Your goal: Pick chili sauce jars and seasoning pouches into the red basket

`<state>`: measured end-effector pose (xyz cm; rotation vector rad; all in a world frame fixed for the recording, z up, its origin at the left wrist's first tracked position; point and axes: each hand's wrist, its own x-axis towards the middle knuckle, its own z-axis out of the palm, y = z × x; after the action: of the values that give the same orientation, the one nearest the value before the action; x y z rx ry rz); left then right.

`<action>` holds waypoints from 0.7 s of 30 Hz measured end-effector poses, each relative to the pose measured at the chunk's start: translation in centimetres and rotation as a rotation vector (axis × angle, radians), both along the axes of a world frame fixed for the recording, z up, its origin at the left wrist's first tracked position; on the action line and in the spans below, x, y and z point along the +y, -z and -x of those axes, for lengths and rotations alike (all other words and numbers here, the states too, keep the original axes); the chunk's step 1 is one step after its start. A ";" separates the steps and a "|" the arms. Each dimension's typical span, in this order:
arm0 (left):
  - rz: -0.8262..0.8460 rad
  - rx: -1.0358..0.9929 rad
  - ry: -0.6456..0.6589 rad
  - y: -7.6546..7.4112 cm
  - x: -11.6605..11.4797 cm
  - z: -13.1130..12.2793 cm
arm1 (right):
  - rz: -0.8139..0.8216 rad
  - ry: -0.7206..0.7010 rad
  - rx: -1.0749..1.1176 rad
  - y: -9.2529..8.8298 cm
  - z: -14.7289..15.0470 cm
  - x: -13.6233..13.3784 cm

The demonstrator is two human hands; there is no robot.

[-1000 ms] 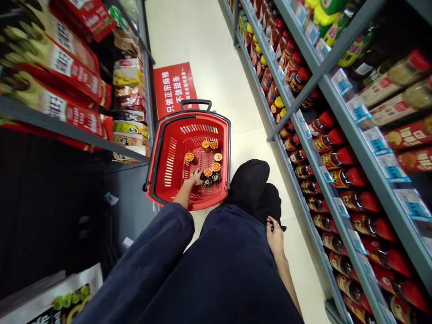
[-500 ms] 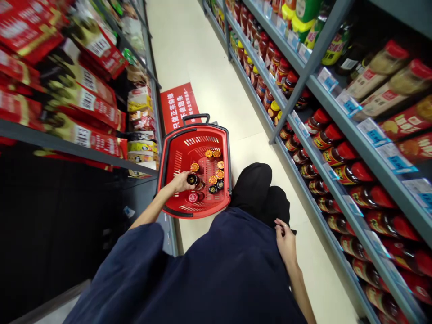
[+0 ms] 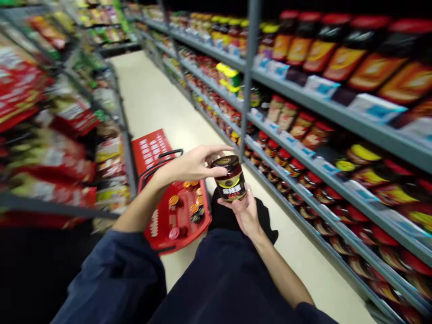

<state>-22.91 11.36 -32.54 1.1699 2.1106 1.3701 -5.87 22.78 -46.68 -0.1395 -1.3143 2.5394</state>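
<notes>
**One jar, two hands: cradled from below, steadied at the lid**

You have a black-lidded dark glass jar with a black-and-yellow label (image 3: 232, 185) raised in front of your body, above your lap and just right of the basket. Your left hand (image 3: 197, 164) is partly curled, its thumb along the near side of the lid and its fingers reaching round behind. Your right hand (image 3: 248, 213) is cupped, bearing on the base and lower side. That split makes sense: the lower hand probably takes the weight while the upper one checks any tipping. The jar leans slightly, label towards you, which suits reading it; neither hand covers the large white characters.

The red plastic basket with a black handle (image 3: 194, 234) sits on the pale floor (image 3: 138, 81) by your left side, within easy reach. Inside, jars with orange-patterned lids (image 3: 173, 201), black-lidded jars (image 3: 195, 218) and a red-lidded jar (image 3: 174, 233) stand lids up, likely for stability. Grey metal shelving (image 3: 255, 27) lines your right.
</notes>
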 end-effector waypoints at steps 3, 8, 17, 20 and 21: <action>-0.231 -0.286 0.221 4.9 3.3 -2.0 | -0.002 0.132 0.042 -0.6 -2.3 2.4; -0.343 -0.569 0.285 14.3 7.3 -9.7 | -0.029 0.402 0.059 -1.5 -7.4 5.6; -0.279 -0.831 0.283 18.7 8.8 -18.0 | -0.074 0.501 -0.133 1.9 -14.9 5.3; -0.221 -0.879 0.253 19.7 8.7 -18.9 | -0.099 0.501 -0.189 3.7 -16.1 3.8; -0.213 -0.890 0.238 20.0 8.7 -19.2 | -0.130 0.498 -0.209 4.1 -16.5 3.5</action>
<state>-3.70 20.04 -52.53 0.6426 1.1876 1.6132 10.65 26.32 -50.75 -0.6352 -1.3125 2.0551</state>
